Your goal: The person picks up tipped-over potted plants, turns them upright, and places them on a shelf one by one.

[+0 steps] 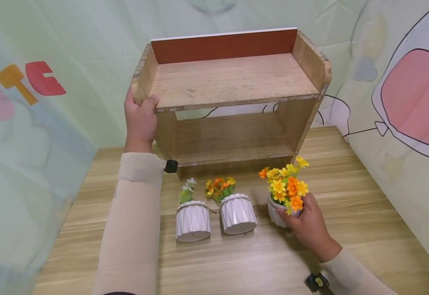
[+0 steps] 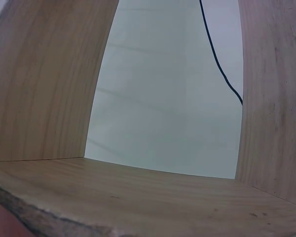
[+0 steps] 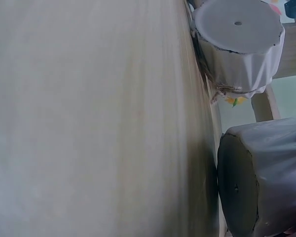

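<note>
My left hand grips the left side of a two-tier wooden shelf, thumb on the upper board's front corner. In the left wrist view the shelf's boards fill most of the picture. With my right hand I hold a white ribbed pot of yellow and orange artificial flowers. The right wrist view shows that pot's underside close to the tabletop. Left of it lie two more white pots on their sides, one with orange flowers, one with white flowers.
The wood-grain table carries the shelf and the pots. Printed cloth walls stand behind and on both sides, close to the shelf's back. A black band with a small device sits at my right wrist.
</note>
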### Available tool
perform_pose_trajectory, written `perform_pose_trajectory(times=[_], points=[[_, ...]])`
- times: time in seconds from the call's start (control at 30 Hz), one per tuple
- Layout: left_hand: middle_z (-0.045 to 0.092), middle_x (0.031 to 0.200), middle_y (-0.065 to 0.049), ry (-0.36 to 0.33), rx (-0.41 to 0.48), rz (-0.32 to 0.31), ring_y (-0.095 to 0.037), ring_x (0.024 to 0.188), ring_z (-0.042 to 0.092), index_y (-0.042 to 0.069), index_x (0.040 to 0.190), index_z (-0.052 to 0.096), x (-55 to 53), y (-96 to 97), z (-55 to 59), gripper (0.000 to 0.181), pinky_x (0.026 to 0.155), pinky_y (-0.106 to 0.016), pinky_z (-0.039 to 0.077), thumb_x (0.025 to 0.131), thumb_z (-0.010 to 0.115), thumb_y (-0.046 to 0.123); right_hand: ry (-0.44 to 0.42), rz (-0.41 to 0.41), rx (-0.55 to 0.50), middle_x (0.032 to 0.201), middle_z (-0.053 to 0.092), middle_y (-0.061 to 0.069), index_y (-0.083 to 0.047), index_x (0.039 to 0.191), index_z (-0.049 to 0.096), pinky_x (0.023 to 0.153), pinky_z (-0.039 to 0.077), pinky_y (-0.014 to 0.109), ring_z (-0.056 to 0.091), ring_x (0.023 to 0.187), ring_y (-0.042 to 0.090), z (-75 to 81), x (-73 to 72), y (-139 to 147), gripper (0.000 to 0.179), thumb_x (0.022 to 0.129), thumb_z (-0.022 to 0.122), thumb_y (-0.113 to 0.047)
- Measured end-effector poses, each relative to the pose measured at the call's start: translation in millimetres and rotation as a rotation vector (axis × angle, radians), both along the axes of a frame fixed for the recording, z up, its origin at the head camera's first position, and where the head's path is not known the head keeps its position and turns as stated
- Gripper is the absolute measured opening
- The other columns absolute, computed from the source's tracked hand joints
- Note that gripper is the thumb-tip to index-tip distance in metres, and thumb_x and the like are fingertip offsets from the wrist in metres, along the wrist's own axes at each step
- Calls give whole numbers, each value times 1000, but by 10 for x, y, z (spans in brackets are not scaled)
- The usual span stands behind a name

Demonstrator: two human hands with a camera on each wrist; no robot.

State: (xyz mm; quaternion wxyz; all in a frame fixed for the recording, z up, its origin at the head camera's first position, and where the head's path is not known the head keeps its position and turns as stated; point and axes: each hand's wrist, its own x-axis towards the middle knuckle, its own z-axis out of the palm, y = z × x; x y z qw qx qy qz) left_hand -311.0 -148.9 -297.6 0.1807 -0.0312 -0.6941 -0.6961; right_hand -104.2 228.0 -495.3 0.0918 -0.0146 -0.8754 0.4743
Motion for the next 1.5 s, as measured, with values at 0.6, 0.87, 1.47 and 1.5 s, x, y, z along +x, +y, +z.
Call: perform_pose_trajectory(times=[0.6, 0.87, 1.47, 1.5], points=[[44, 160, -3, -17, 1, -7, -16, 141, 42, 25, 161, 42, 11, -6, 20, 61, 119, -31, 32, 101, 52, 21, 81, 45, -40, 156, 50, 12, -7, 159, 37, 108, 31, 6, 51, 141, 26, -88, 35, 67, 92, 83, 89, -8], [44, 160, -3, -18, -13, -4, -16, 141, 43, 26, 160, 42, 13, -14, 10, 60, 119, -31, 32, 101, 52, 22, 105, 65, -55, 147, 58, 4, -10, 153, 45, 107, 35, 7, 51, 129, -6, -107, 47, 96, 82, 84, 90, -11], [45, 158, -3, -25, 1, 3, -17, 140, 44, 26, 159, 43, 4, -5, 8, 60, 119, -31, 33, 100, 53, 21, 58, 18, 38, 137, 61, 15, 0, 145, 47, 103, 33, 8, 58, 126, 30, -99, 111, 87, 80, 81, 92, -11], [45, 158, -3, -25, 1, 5, -17, 140, 44, 26, 159, 43, 4, -6, 8, 60, 119, -31, 33, 100, 53, 21, 60, 26, 35, 137, 61, 14, -1, 145, 47, 103, 34, 8, 58, 125, 29, -98, 106, 89, 79, 81, 91, -10]])
